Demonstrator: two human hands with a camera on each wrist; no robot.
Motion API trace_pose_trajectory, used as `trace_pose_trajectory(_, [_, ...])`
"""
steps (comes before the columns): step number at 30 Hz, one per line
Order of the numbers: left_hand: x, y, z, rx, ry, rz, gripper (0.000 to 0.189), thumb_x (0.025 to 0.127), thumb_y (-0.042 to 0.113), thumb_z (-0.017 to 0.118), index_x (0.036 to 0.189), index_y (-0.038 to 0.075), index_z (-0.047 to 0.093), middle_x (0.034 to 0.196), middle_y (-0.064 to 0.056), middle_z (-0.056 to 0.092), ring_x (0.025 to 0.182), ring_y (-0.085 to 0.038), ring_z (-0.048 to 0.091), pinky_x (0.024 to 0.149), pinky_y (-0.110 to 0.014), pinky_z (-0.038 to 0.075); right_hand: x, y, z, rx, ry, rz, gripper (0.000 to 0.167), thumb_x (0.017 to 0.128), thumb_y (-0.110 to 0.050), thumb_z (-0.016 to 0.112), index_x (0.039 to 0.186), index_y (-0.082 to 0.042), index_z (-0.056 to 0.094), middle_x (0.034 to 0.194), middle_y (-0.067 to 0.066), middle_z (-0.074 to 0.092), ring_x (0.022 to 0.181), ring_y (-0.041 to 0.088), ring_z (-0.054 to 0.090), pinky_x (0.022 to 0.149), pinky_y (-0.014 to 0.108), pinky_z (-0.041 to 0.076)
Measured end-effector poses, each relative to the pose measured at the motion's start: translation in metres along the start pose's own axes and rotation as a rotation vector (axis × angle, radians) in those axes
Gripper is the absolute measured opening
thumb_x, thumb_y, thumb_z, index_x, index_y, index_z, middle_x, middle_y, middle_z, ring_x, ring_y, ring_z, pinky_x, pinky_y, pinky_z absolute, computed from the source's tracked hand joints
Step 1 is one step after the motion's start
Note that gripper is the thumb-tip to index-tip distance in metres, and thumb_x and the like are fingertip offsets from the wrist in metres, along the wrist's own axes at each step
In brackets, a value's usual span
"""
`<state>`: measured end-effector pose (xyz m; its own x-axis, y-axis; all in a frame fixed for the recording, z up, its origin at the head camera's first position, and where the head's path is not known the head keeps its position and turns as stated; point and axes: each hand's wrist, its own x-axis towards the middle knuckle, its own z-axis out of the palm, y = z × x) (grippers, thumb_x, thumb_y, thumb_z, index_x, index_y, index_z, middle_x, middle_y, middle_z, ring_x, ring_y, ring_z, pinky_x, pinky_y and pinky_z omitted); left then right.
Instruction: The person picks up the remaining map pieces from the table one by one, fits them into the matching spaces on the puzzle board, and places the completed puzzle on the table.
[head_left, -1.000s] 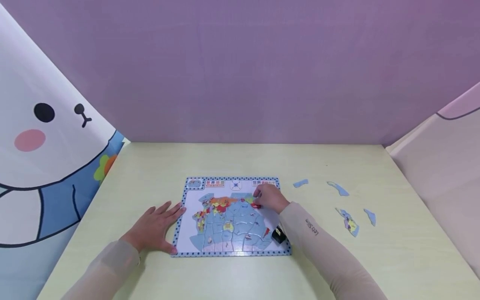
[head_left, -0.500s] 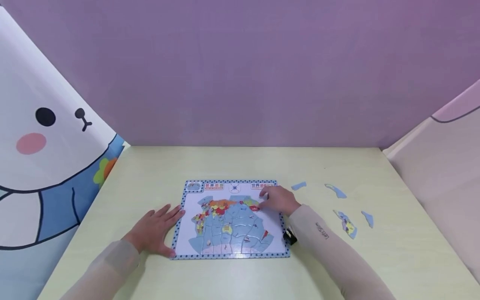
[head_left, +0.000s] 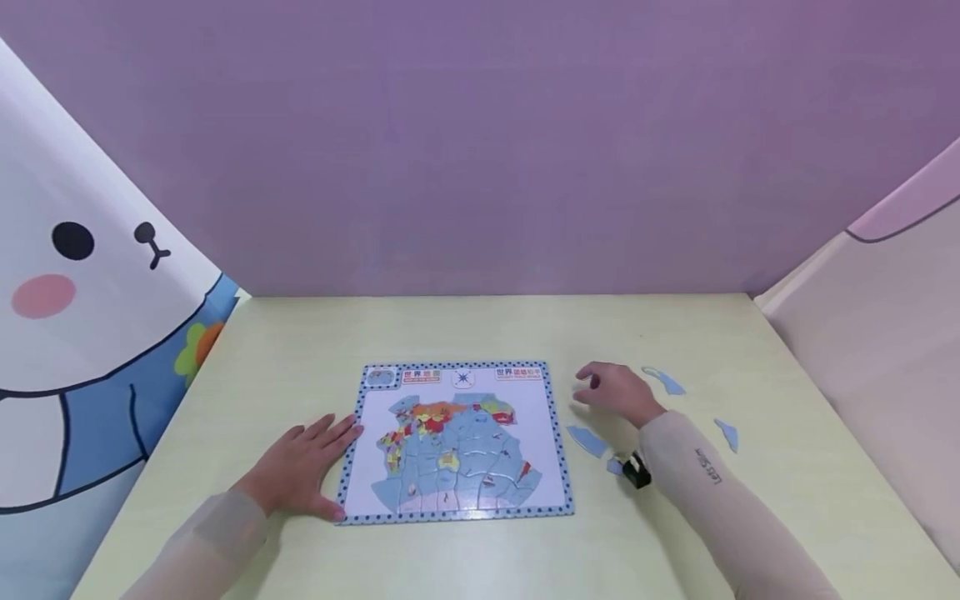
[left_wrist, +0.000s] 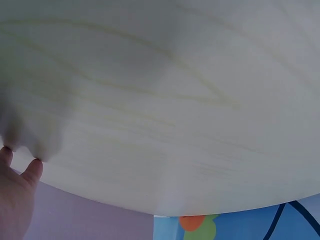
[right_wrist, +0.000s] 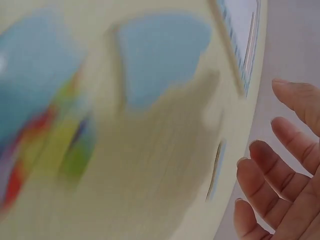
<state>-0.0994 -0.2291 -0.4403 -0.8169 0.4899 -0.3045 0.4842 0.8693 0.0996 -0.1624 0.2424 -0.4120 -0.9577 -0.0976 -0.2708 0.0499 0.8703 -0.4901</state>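
Observation:
A world map puzzle board (head_left: 558, 467) with a blue dotted border lies on the table in the head view, with many pieces fitted. At its upper right is a green and red piece (head_left: 501, 412). My left hand (head_left: 300, 467) lies spread along the board's left edge, fingertips and thumb at the border. Right of the board, my right hand (head_left: 618, 392) hovers over the table with fingers loosely bent, holding nothing. Nearby lies a loose blue piece (head_left: 587, 441). The right wrist view shows that blue piece (right_wrist: 160, 55) and a blurred, many-coloured piece (right_wrist: 50, 130).
Other loose pieces lie to the right: a curved blue one (head_left: 666, 381), a small blue one (head_left: 726, 435), and one (head_left: 615, 467) partly hidden by the black wrist camera (head_left: 636, 472). A purple backdrop (head_left: 480, 150) stands behind the table.
My right hand has left the green and red piece at the map's upper right and moved right, off the board. The blue piece beside the board has come into view. My left hand stays put.

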Motion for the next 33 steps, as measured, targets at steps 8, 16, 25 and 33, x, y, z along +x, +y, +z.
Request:
trace_pose_trajectory(8, [0.0,-0.003,0.004,-0.021,0.005,0.011,0.123,0.057,0.088,0.055,0.148,0.009,0.035,0.155,-0.011,0.029,0.14,-0.042,0.022,0.105,-0.067,0.023,-0.023,0.044,-0.022,-0.008,0.041,-0.058,0.042,0.087,-0.027,0.068,0.119,0.001,0.062,0.093,0.009,0.061,0.076,0.02,0.054,0.062,0.033,0.044])
trace_pose_trajectory(16, [-0.001,-0.006,0.005,-0.021,0.031,0.031,0.122,0.059,0.088,0.053,0.148,0.008,0.035,0.154,-0.012,0.03,0.139,-0.042,0.023,0.104,-0.067,0.023,-0.043,0.063,-0.041,-0.032,0.045,-0.035,0.045,0.088,-0.027,0.067,0.119,0.004,0.059,0.093,0.013,0.061,0.078,0.023,0.056,0.063,0.037,0.045])
trace_pose_trajectory(25, [-0.001,-0.004,0.006,-0.03,0.033,0.035,0.121,0.059,0.089,0.052,0.149,0.009,0.034,0.155,-0.011,0.029,0.14,-0.041,0.022,0.105,-0.066,0.023,-0.062,0.085,-0.055,-0.063,0.01,0.038,0.047,0.087,-0.027,0.068,0.12,0.005,0.058,0.093,0.013,0.061,0.076,0.022,0.056,0.061,0.036,0.045])
trace_pose_trajectory(33, [0.0,-0.003,0.005,-0.032,0.033,0.037,0.121,0.059,0.088,0.054,0.149,0.009,0.034,0.155,-0.012,0.029,0.139,-0.041,0.024,0.105,-0.066,0.023,-0.073,0.098,-0.065,-0.053,-0.062,0.081,0.047,0.084,-0.021,0.07,0.118,0.009,0.057,0.094,0.018,0.061,0.081,0.028,0.057,0.063,0.041,0.049])
